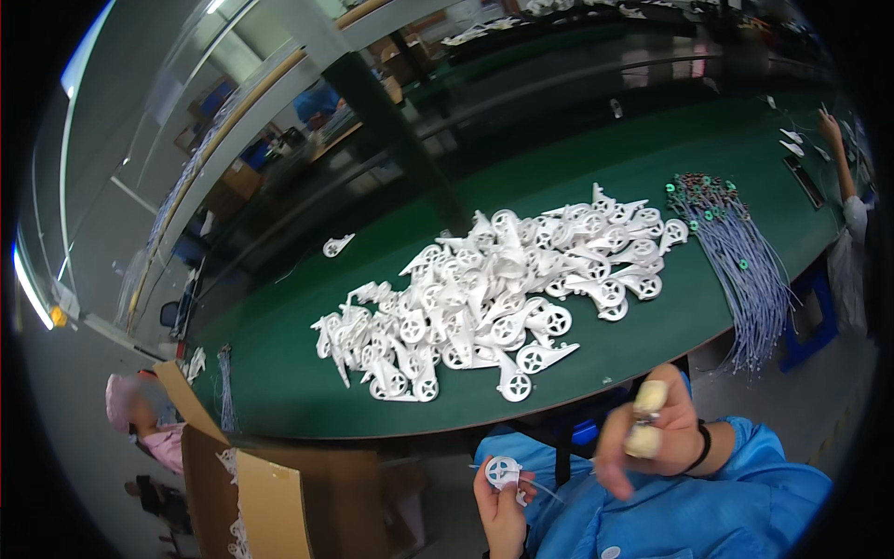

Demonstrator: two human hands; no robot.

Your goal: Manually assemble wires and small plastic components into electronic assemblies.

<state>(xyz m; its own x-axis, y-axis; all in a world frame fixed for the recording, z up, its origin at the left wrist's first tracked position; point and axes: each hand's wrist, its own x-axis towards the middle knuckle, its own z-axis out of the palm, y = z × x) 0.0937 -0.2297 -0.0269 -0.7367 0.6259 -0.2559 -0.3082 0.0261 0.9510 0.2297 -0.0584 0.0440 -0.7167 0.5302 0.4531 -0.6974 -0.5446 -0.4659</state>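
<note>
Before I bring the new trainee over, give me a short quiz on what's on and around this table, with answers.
1. Multiple choice: What is holding the single white spoked part off the table?
a) the right hand
b) the left hand
c) both hands together
2. True or false: The larger cable bundle lies to the right of the pile of white parts.
3. Fill in the blank: The tabletop under the pile is ____ in colour.

Key: 1. b; 2. true; 3. green.
</note>
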